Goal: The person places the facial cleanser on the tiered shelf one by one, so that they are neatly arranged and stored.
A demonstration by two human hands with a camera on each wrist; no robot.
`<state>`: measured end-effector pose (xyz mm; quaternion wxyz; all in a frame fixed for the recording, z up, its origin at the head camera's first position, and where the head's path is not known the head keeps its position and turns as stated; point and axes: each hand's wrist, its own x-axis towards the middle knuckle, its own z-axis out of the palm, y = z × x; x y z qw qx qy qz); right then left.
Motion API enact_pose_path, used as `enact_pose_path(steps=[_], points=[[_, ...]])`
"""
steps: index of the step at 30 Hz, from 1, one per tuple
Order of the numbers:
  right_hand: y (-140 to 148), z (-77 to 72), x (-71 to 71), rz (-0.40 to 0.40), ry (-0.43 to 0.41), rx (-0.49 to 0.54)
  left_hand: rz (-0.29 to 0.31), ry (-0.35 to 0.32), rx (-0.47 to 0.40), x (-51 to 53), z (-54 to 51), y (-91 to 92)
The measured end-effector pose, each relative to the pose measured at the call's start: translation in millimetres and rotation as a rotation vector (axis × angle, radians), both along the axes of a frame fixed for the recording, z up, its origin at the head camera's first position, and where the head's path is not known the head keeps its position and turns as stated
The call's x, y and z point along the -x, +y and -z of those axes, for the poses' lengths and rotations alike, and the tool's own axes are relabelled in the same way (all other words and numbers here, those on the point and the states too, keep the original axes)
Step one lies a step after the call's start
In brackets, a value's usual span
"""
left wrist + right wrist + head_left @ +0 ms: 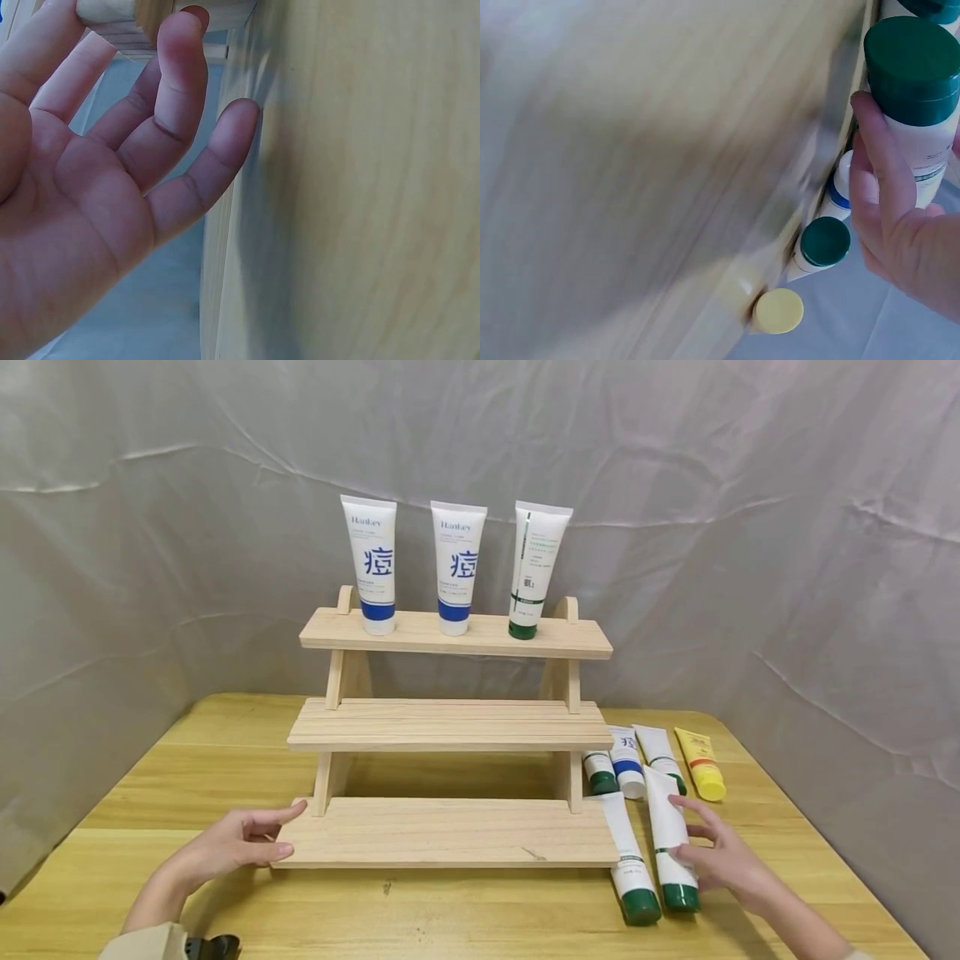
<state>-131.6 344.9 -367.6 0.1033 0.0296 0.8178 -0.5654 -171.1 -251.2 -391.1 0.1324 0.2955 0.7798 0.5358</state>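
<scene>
A three-tier wooden display stand (450, 833) stands on the table. My left hand (232, 842) grips the left end of its lowest board, thumb toward the front corner; in the left wrist view its other fingers (180, 90) curl loosely beside the board. To the right of the stand, my right hand (723, 860) holds a white squeeze tube with a green cap (663, 818), cap toward me. The right wrist view shows fingers along that tube below its green cap (911, 71). A similar green-capped tube (628, 852) lies just left of it, against the lowest board's right end.
On the top tier stand two blue-and-white tubes (371, 564) (456, 568) and a white tube with a green cap (534, 568). Behind my right hand lie a blue-banded tube (626, 760), green-capped tubes (657, 750) and a yellow tube (701, 763). Grey cloth (675, 568) hangs behind.
</scene>
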Motion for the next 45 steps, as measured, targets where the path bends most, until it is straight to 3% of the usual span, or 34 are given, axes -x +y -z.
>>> enact_pose_path(steps=[6,14,19,31,45], points=[[-3.7,-4.8,2.7,0.017,0.097,0.023,0.001,-0.005,0.002,-1.1,-0.9,0.4],[-9.5,-8.2,4.7,0.012,0.148,0.002,-0.002,0.018,0.007,-0.9,-0.8,0.4],[-10.2,-5.4,4.8,0.019,0.205,0.08,0.003,0.015,-0.006,-0.5,-0.5,-0.3],[-22.0,-13.7,9.4,0.019,0.342,0.202,-0.007,0.014,0.003,-3.0,-1.2,2.4],[-48.1,-26.6,21.2,-0.006,0.428,0.359,-0.004,0.007,-0.007,-0.8,1.8,-1.3]])
